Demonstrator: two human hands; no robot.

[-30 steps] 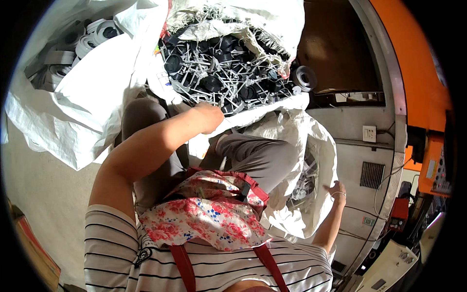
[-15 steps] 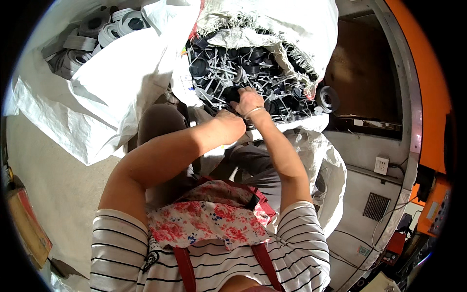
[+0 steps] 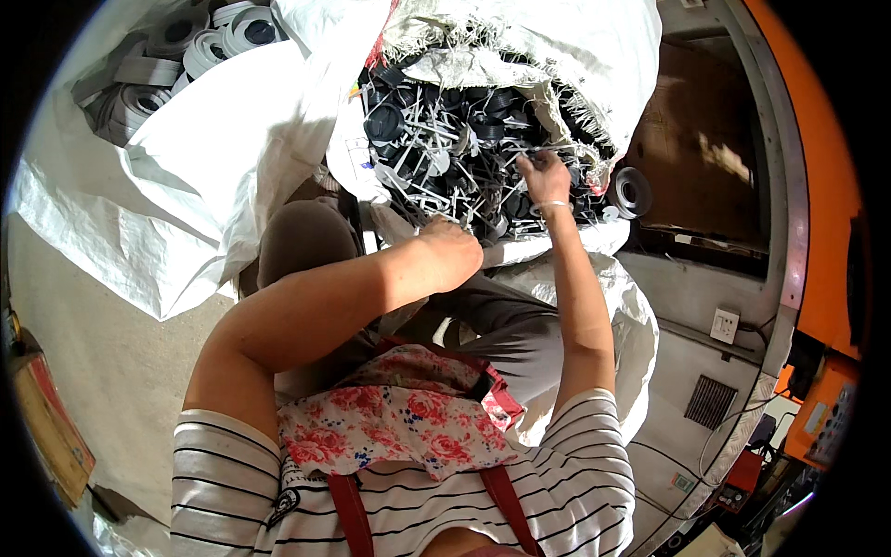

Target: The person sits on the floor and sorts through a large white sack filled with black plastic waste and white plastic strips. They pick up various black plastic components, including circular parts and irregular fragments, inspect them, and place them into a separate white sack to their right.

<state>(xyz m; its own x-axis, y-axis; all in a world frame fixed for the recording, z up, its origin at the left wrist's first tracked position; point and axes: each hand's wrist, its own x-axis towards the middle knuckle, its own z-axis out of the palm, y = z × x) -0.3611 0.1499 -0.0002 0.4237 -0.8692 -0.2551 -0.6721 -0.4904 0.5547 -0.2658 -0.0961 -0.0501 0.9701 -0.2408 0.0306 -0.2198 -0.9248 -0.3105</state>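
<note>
The left sack (image 3: 213, 158) gapes, so pale rolls (image 3: 249, 35) show. Your left hand (image 3: 450, 252) is at the middle sack's (image 3: 594, 56) near edge, perhaps for steadying; its grip I cannot tell. Inside lie black rings (image 3: 382, 123) and pale sticks (image 3: 436, 197). Your right hand (image 3: 546, 178) curls over them; whether gripping, I cannot tell.

Orange machine (image 3: 821, 204): along the right edge
Socket (image 3: 725, 325): white, on the pale panel (image 3: 682, 292), right of the frame
Vent grille (image 3: 712, 401): below the socket
Red box (image 3: 742, 475): lower right
Floor (image 3: 93, 325): pale, left
</note>
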